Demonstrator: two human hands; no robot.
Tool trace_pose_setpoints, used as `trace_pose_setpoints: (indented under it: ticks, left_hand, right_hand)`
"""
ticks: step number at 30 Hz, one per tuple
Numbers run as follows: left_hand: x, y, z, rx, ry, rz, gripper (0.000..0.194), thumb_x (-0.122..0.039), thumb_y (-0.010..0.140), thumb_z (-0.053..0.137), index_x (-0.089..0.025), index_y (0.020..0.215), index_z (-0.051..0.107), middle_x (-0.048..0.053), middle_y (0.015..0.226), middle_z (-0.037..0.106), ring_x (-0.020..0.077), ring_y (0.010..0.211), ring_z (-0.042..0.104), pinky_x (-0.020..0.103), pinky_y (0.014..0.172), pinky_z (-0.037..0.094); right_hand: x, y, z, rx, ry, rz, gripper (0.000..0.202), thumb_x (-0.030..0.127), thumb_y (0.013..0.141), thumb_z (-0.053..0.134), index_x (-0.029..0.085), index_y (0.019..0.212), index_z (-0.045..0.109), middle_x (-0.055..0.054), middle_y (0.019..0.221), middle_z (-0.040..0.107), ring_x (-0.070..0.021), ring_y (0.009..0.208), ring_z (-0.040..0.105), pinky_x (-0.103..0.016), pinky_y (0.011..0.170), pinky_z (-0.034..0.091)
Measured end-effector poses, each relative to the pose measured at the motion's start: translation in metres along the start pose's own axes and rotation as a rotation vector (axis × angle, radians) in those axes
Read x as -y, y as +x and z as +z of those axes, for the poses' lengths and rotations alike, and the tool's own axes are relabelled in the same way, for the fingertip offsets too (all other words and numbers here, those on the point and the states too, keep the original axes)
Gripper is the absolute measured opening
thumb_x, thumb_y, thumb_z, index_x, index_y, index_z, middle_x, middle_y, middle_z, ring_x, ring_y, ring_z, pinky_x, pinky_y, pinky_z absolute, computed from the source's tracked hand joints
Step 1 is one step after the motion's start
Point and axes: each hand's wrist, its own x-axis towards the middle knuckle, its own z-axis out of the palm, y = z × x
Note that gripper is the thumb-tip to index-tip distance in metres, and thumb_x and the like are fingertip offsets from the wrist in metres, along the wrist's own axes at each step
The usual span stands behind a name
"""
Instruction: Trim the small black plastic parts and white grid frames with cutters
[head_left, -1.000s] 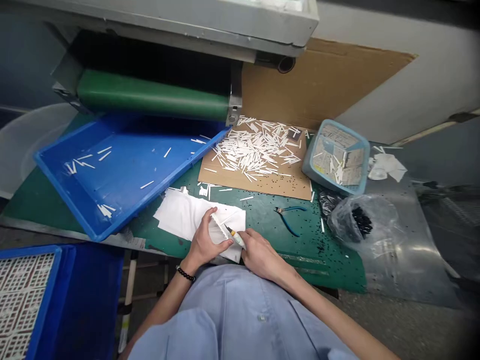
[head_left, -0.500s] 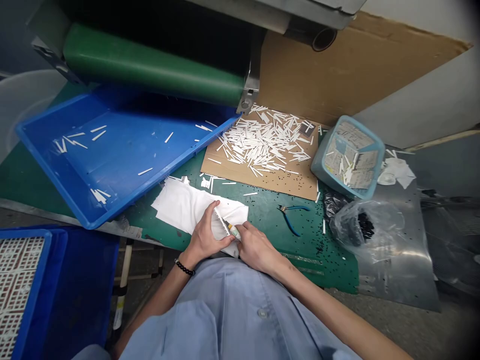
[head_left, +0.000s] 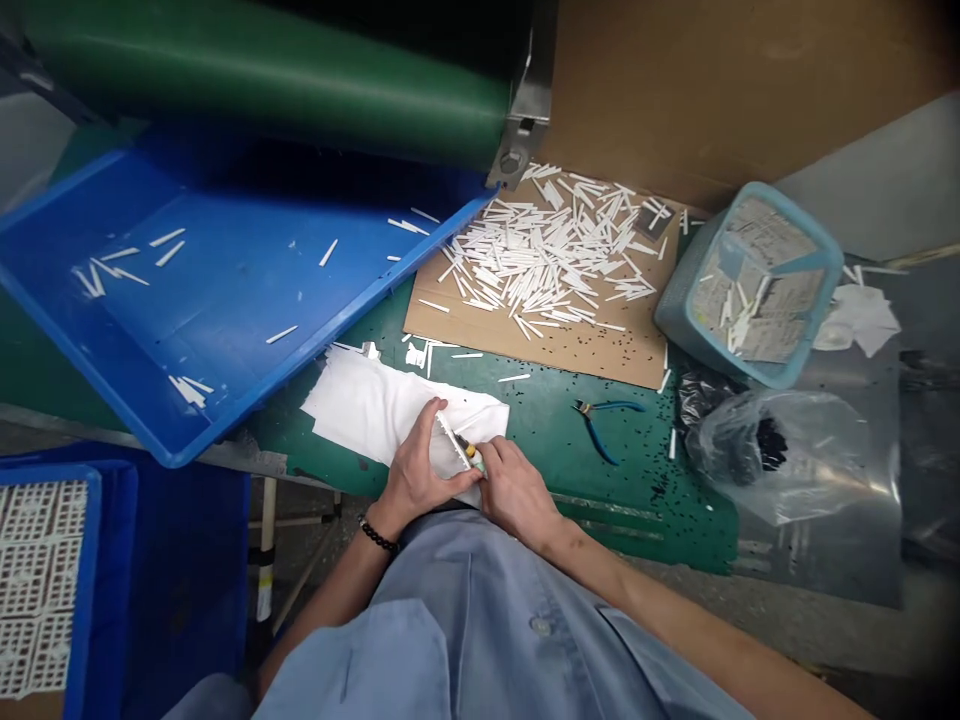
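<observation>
My left hand [head_left: 416, 472] pinches a thin white plastic strip [head_left: 448, 432] with a notched edge, holding it aslant between thumb and fingers. Closed around a small slim tool [head_left: 472, 456] with black, yellow and pale green parts, my right hand [head_left: 519, 488] brings the tool's tip against or very near the strip. Its exact kind is hard to make out, as the fingers cover much of it. Both hands are over a folded white cloth [head_left: 360, 405] near the table's front edge. Blue-handled cutters [head_left: 600, 425] lie open on the green tabletop, right of my right hand.
White sticks [head_left: 547, 250] are heaped on cardboard [head_left: 465, 330]. A large blue tray [head_left: 232, 290] lies left, beneath a green roller [head_left: 285, 80]. Rightward stand a light-blue basket [head_left: 682, 290] and a clear bag [head_left: 810, 460] with black bits. White grids [head_left: 45, 570] sit lower left.
The whole view has shifted closer to the table, so the tray, roller and basket look larger. Both hands keep their hold on the strip and the tool, with only slight movement.
</observation>
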Motion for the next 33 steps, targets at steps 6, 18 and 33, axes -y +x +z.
trace_pose_setpoints:
  ticks: [6, 18, 33]
  left_hand:
    - [-0.001, -0.001, 0.002, -0.014, -0.007, 0.022, 0.101, -0.036, 0.068, 0.075, -0.018, 0.148, 0.016, 0.015, 0.141, 0.044, 0.0288, 0.133, 0.042, 0.042, 0.111, 0.038]
    - [-0.006, -0.020, -0.026, -0.297, 0.351, -0.034, 0.056, -0.035, 0.085, 0.060, -0.019, 0.134, 0.040, 0.016, 0.125, 0.045, 0.0306, 0.121, 0.047, 0.049, 0.100, 0.044]
    - [-0.054, -0.033, -0.028, -0.359, 0.340, -0.308, 0.048, -0.022, 0.068, 0.070, -0.020, 0.111, 0.048, 0.012, 0.110, 0.054, 0.0295, 0.109, 0.051, 0.046, 0.097, 0.044]
  right_hand:
    - [-0.005, 0.005, 0.011, -0.092, -0.006, -0.027, 0.020, 0.018, 0.089, 0.044, 0.017, 0.107, 0.054, -0.011, 0.107, 0.057, -0.0236, 0.102, 0.050, -0.030, 0.079, 0.045]
    - [-0.043, -0.024, -0.029, -0.259, 0.115, 0.217, 0.035, 0.024, 0.095, 0.037, 0.013, 0.127, 0.044, -0.017, 0.112, 0.060, -0.0273, 0.096, 0.059, -0.033, 0.073, 0.042]
    - [-0.066, -0.045, 0.021, -0.579, 0.249, -0.257, 0.038, 0.048, 0.090, 0.042, 0.020, 0.112, 0.057, -0.015, 0.111, 0.062, -0.0314, 0.104, 0.059, -0.046, 0.091, 0.047]
